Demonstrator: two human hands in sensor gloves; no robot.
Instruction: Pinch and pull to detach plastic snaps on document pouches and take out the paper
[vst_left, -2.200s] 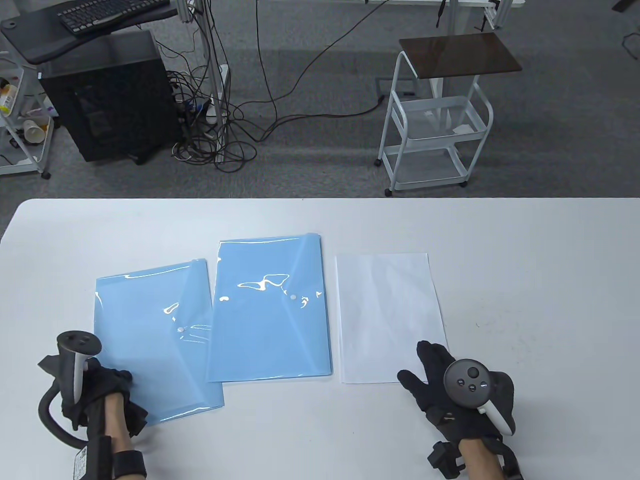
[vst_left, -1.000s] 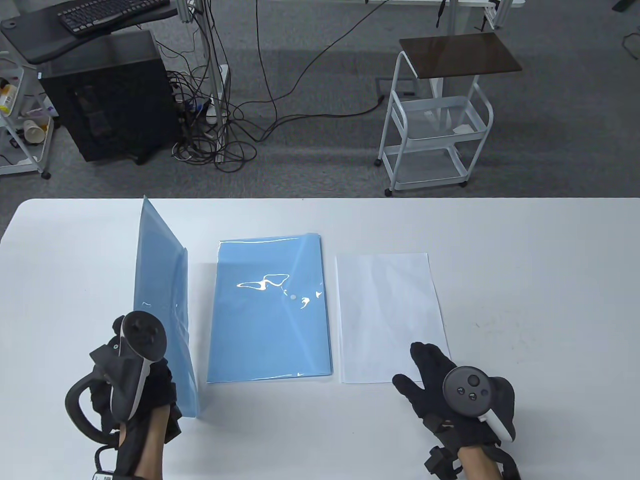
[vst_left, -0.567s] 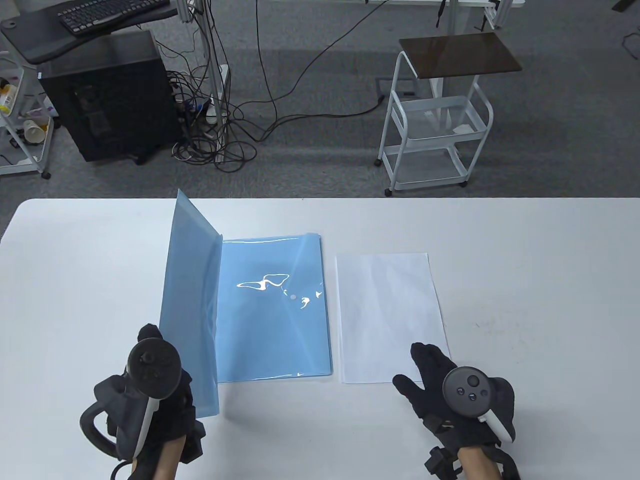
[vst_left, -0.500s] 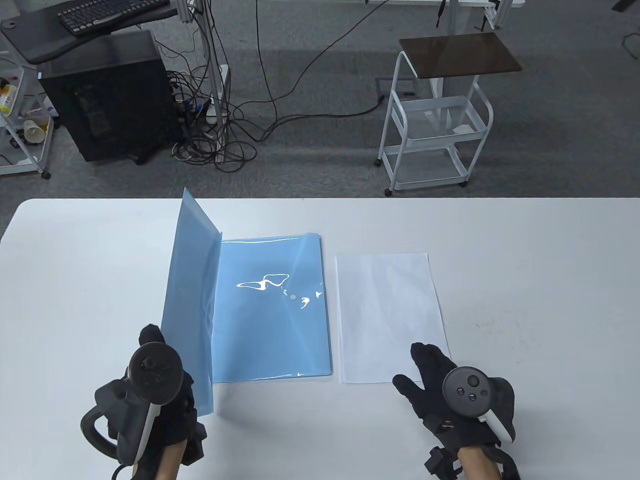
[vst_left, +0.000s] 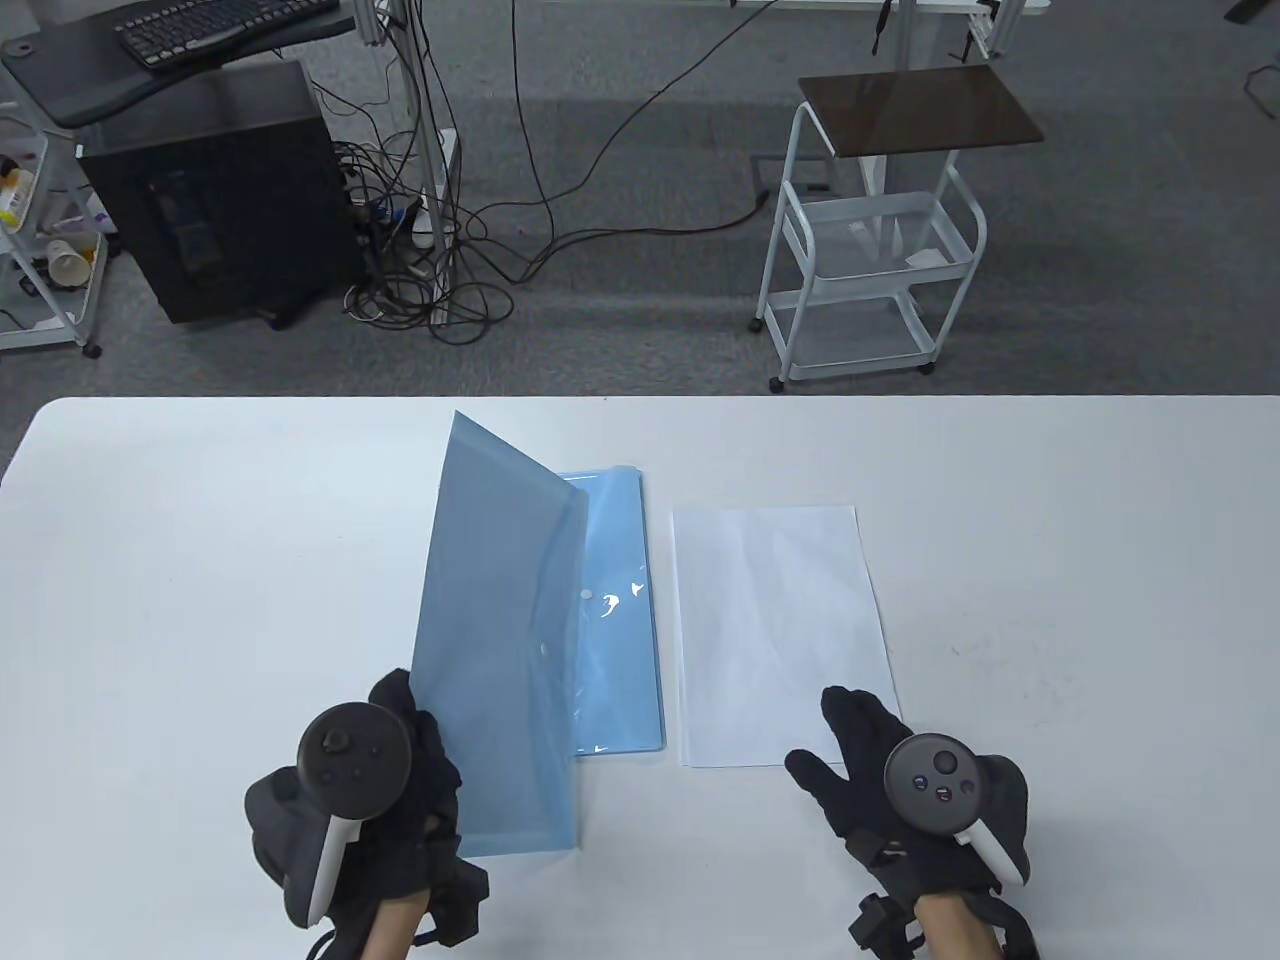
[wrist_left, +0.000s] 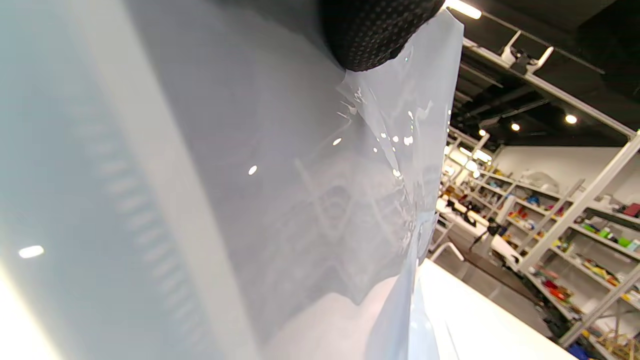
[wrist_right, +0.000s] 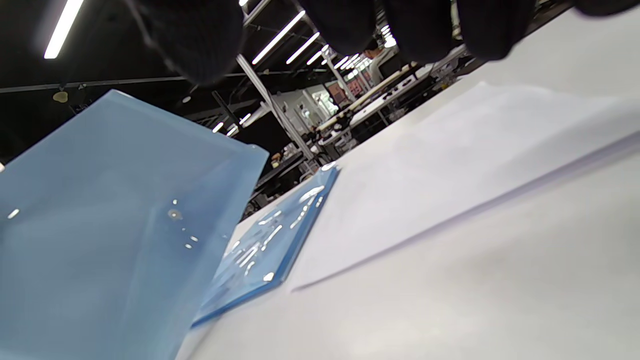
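Two blue pouches show in the table view: the lifted pouch (vst_left: 505, 650) that your left hand (vst_left: 400, 790) grips by its near edge, tilted up on end, and the flat pouch (vst_left: 620, 640) lying on the tabletop (vst_left: 1050, 560) behind it, partly hidden by the raised one. Only the right wrist view gives you the small round snap (wrist_right: 174, 214) on the lifted pouch's face and shows its far edge leaning over the flat pouch. The left wrist view shows just one black fingertip (wrist_left: 372, 35) pressed into the creased plastic, which fills nearly the whole picture; the table view shows your fingers curled round the pouch's near edge.

Since half a second ago you have carried the lifted pouch rightward; it now stands over the flat pouch, where before it stood beside that pouch's left edge. Your left hand has moved right with it.

Your right hand (vst_left: 880, 770) has not shifted: it rests palm down with fingers spread and straight, fingertips touching the near right corner of the white paper (vst_left: 775, 630), which lies flat just right of the flat pouch.
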